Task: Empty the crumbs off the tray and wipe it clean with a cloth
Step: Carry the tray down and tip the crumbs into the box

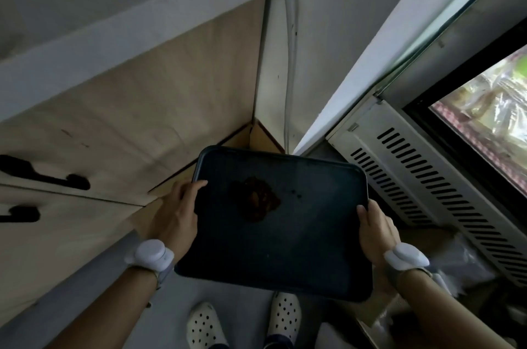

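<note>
Between wooden cabinet [128,109] and vented metal case [427,191], your left hand [174,214] and right hand [376,231] clasp the dark rectangular plastic tray [271,248] by opposite edges, brown crumbs [256,199] mid-tray.

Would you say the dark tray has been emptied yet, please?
Not yet: a brown patch of residue sits mid-tray, held level by left hand and right hand.

1 dark rectangular plastic tray [285,248] | 1 brown crumb patch [256,200] | 2 bare hands: left [176,214], right [376,231] | 2 white wrist devices [149,254] | 2 white perforated clogs [204,326]
</note>
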Demonstrator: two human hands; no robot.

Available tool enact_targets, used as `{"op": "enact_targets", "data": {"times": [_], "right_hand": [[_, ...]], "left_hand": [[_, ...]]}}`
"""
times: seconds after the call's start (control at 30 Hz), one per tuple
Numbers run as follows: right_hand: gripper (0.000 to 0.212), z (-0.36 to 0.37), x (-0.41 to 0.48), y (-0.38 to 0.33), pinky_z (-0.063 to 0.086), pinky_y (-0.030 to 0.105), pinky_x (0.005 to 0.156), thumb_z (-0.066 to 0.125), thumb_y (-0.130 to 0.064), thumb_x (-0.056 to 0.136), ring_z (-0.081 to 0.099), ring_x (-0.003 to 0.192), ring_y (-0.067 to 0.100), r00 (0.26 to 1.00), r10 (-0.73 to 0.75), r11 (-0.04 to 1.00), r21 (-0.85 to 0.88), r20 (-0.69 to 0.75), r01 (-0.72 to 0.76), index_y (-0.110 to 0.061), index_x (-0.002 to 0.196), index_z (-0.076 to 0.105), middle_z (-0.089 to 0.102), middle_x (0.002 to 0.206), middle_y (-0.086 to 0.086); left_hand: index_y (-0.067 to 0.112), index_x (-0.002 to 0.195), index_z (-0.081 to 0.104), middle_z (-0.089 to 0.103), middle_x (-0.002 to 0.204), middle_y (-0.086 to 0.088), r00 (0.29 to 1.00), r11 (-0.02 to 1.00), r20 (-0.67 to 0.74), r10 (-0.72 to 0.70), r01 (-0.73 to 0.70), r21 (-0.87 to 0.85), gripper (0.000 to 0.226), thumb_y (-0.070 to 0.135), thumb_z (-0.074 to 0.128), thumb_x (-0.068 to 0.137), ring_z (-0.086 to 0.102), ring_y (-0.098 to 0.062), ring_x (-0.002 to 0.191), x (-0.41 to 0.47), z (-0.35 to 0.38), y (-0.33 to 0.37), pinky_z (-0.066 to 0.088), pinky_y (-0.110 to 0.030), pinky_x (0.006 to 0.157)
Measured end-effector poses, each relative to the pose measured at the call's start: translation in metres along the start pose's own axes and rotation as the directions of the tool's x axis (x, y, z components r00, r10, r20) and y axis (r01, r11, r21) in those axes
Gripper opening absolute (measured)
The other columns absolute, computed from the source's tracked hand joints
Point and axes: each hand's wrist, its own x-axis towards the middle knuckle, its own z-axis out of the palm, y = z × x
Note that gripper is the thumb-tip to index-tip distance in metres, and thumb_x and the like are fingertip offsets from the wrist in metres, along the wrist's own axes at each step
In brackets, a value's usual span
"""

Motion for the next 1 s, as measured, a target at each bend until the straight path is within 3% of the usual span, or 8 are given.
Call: {"op": "enact_targets", "data": {"times": [0.1, 0.2, 0.3, 0.43, 0.6, 0.77, 0.9, 1.0], "right_hand": [[0.026, 0.016, 0.006, 0.002, 0.038, 0.036, 0.071, 0.036, -0.037, 0.104, 0.051, 0.074, 0.025, 0.999, 0.04, 0.998, 0.042, 0.018, -0.041, -0.014, 0.103, 0.047, 0.059, 0.087, 0.005], [0.024, 0.031, 0.015, 0.004, 0.04, 0.039, 0.072, 0.035, -0.037, 0.104, 0.053, 0.075, 0.026, 0.999, 0.046, 0.997, 0.066, 0.002, -0.046, -0.016, 0.096, 0.044, 0.058, 0.083, 0.002], [0.025, 0.041, 0.021, 0.008, 0.045, 0.042, 0.077, 0.035, -0.035, 0.104, 0.057, 0.081, 0.027, 1.0, 0.022, 0.992, 0.128, -0.005, -0.021, -0.014, 0.097, 0.047, 0.061, 0.087, 0.004], [0.032, 0.049, 0.028, 0.007, 0.039, 0.037, 0.071, 0.035, -0.032, 0.105, 0.056, 0.081, 0.032, 0.999, 0.028, 0.984, 0.178, -0.019, -0.024, -0.002, 0.1, 0.045, 0.06, 0.09, 0.014], [0.033, 0.055, 0.038, 0.004, 0.035, 0.036, 0.075, 0.036, -0.032, 0.105, 0.05, 0.082, 0.029, 0.998, 0.032, 0.985, 0.174, -0.062, -0.02, -0.001, 0.101, 0.046, 0.055, 0.088, 0.007], [0.03, 0.059, 0.047, 0.003, 0.033, 0.038, 0.074, 0.035, -0.035, 0.104, 0.044, 0.081, 0.028, 0.994, 0.057, 0.987, 0.153, -0.089, -0.042, -0.007, 0.096, 0.04, 0.05, 0.088, 0.01], [0.03, 0.059, 0.044, -0.001, 0.033, 0.036, 0.072, 0.035, -0.038, 0.104, 0.044, 0.077, 0.026, 0.986, 0.12, 0.973, 0.212, -0.119, -0.093, -0.01, 0.1, 0.042, 0.051, 0.092, 0.01], [0.031, 0.059, 0.04, -0.005, 0.034, 0.035, 0.074, 0.037, -0.04, 0.104, 0.046, 0.083, 0.026, 0.982, 0.124, 0.961, 0.263, -0.146, -0.082, -0.01, 0.109, 0.045, 0.053, 0.097, 0.008]], "left_hand": [[0.015, 0.138, 0.05, 0.045, 0.14, -0.011, 1.0, 1.0, -0.027, -0.004, 0.004, 0.009, 0.075, -0.023, 0.055, 0.073, 0.058, -0.032, 0.109, 0.001, 0.014, -0.011, 0.046, -0.029, 0.084], [0.014, 0.138, 0.051, 0.046, 0.14, -0.014, 0.999, 1.0, -0.033, -0.009, 0.009, 0.014, 0.076, -0.024, 0.055, 0.072, 0.056, -0.035, 0.116, 0.006, 0.029, -0.022, 0.046, -0.033, 0.093], [0.013, 0.137, 0.053, 0.048, 0.138, -0.015, 1.0, 1.0, -0.021, -0.009, 0.009, -0.016, 0.073, -0.024, 0.053, 0.075, 0.055, -0.035, 0.117, 0.012, 0.04, -0.031, 0.046, -0.036, 0.095], [0.017, 0.139, 0.05, 0.047, 0.142, -0.013, 1.0, 1.0, 0.022, -0.006, 0.007, -0.016, 0.075, -0.023, 0.049, 0.075, 0.051, -0.034, 0.125, 0.022, 0.056, -0.047, 0.047, -0.048, 0.102], [0.021, 0.144, 0.045, 0.044, 0.149, -0.015, 0.992, 0.995, 0.094, -0.087, 0.09, -0.032, 0.08, -0.022, 0.048, 0.077, 0.055, -0.04, 0.119, 0.025, 0.078, -0.063, 0.048, -0.053, 0.098], [0.01, 0.151, 0.039, 0.04, 0.154, -0.02, 0.952, 0.983, 0.252, -0.174, 0.182, -0.01, 0.069, -0.008, 0.056, 0.087, 0.049, -0.045, 0.131, 0.012, 0.093, -0.066, 0.045, -0.051, 0.102], [0.01, 0.155, 0.032, 0.041, 0.155, -0.018, 0.91, 0.985, 0.381, -0.163, 0.172, 0.012, 0.07, 0.004, 0.06, 0.092, 0.051, -0.041, 0.132, -0.004, 0.105, -0.062, 0.045, -0.044, 0.105], [0.013, 0.159, 0.02, 0.024, 0.165, -0.013, 0.841, 0.982, 0.507, -0.188, 0.16, 0.098, 0.075, 0.009, 0.057, 0.094, 0.043, -0.034, 0.141, -0.012, 0.111, -0.06, 0.041, -0.036, 0.111]]}}
